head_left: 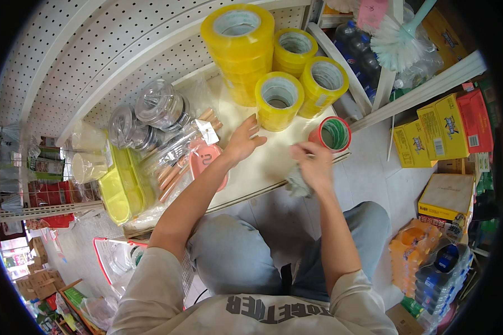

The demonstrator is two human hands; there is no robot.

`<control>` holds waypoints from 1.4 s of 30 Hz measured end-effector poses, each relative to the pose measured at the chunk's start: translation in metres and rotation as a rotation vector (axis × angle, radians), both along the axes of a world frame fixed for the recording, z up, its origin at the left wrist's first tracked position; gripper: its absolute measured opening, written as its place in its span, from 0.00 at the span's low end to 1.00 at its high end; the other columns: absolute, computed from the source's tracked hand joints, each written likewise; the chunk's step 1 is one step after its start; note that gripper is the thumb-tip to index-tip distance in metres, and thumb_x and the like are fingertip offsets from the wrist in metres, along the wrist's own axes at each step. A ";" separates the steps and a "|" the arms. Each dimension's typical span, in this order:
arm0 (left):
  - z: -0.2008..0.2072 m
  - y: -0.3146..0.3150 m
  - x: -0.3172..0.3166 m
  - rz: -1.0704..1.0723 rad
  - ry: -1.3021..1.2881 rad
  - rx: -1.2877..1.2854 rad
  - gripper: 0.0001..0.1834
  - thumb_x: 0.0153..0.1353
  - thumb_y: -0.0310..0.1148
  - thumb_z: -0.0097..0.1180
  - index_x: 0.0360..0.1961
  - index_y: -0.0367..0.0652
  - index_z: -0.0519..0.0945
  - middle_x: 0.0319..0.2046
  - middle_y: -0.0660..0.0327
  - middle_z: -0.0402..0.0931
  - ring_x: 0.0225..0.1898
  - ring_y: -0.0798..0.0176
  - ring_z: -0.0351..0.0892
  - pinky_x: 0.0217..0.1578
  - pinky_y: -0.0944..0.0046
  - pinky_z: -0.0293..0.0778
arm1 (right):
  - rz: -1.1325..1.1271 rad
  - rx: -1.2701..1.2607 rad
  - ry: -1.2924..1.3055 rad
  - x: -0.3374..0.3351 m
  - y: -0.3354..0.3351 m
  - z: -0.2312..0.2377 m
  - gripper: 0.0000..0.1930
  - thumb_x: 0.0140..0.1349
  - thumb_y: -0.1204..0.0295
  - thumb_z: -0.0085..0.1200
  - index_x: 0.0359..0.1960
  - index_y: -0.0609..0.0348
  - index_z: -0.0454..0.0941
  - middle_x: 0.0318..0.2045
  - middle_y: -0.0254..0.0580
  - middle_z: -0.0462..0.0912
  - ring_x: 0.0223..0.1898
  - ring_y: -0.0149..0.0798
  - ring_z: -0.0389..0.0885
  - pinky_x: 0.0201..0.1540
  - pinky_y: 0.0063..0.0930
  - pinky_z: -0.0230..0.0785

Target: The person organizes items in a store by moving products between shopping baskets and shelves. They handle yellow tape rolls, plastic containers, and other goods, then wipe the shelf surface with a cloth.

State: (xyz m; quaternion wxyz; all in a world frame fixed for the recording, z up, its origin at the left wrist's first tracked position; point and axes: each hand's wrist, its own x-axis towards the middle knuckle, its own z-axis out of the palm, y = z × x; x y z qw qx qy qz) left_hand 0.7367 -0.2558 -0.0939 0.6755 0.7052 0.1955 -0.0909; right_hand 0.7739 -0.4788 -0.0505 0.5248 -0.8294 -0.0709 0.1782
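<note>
My left hand hovers over the white shelf with its fingers apart and nothing in them. Just beyond its fingertips stand stacks of clear yellow packing tape, one stack taller than the others. My right hand is closed on a grey cloth that hangs down at the shelf's front edge. Close above that hand, a red tape roll with a green core rests near the shelf's right corner. To the left of my left hand lies a pink plastic item.
Wrapped copper-coloured utensils, clear lidded jars and yellow-green trays crowd the shelf's left part. A white pegboard rises behind. Yellow boxes and shrink-wrapped bottles stand at right; a wire basket is at lower left.
</note>
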 end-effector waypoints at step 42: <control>-0.011 -0.020 -0.086 -0.269 0.045 -0.075 0.30 0.64 0.33 0.64 0.64 0.34 0.69 0.61 0.52 0.73 0.60 0.58 0.76 0.59 0.60 0.73 | 0.146 -0.815 -0.100 0.111 -0.017 0.005 0.28 0.67 0.49 0.47 0.48 0.65 0.81 0.50 0.65 0.81 0.54 0.64 0.78 0.57 0.52 0.69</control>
